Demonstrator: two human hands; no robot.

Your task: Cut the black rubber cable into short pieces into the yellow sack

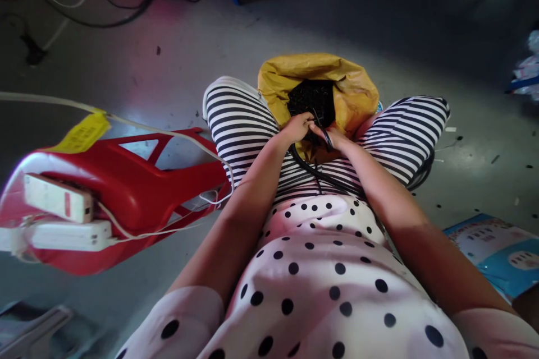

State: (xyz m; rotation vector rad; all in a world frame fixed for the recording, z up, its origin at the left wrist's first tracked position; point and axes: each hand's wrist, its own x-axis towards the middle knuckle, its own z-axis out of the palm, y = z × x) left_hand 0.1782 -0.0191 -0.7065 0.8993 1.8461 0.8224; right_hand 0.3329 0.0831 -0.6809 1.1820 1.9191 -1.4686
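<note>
Floor [379, 22], grey and scuffed, fills most of what I see, with dark little bits scattered across its right side. Next in size is my own lap: a white top with black dots and black-and-white striped trousers [240, 123], knees spread wide. To my left lies a red plastic stool [138, 190] tipped on its side, carrying two white power strips [59, 199] whose pale cords loop over it; a yellow tag [84, 132] hangs on the cord just above. At the lower right, a blue printed carton [497, 252] rests flat on the floor, well apart from my legs. Black and white cables [105, 5] sprawl at the top left.

Between my knees stands a yellow bag [357, 90], its mouth rolled open and full of small black pieces [314, 98]. Both hands meet right at the near edge of that mouth. My left hand [297, 126] is curled closed, fingers bent over something dark at the bag's rim; what exactly it grips I cannot tell. My right hand [337, 139] is clenched around a black cable [320, 174], which loops over its fingers, runs down across my lap and trails away behind my right thigh. The two hands touch each other at the fingertips.
</note>
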